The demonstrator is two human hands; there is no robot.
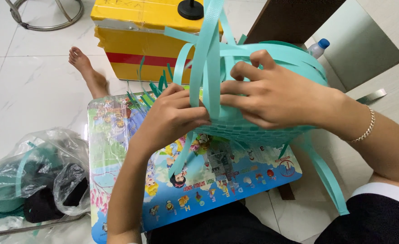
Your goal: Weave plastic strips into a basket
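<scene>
A half-woven basket (253,131) of teal plastic strips rests on a small colourful cartoon-printed table (118,144). Loose teal strips (210,40) stick up and curl out from its top. My left hand (172,117) pinches upright strips at the basket's left side. Against the basket's upper wall my right hand (271,97), with a silver bracelet on the wrist, presses its fingers onto the same strips. A long strip (328,178) hangs down to the right of the table.
A yellow box with a red stripe (136,40) stands behind the table, a black knob (190,9) on top. A bare foot (84,65) lies on the tiled floor. Plastic bags with teal strip coils (32,176) sit at left. A bottle (318,47) stands behind the basket.
</scene>
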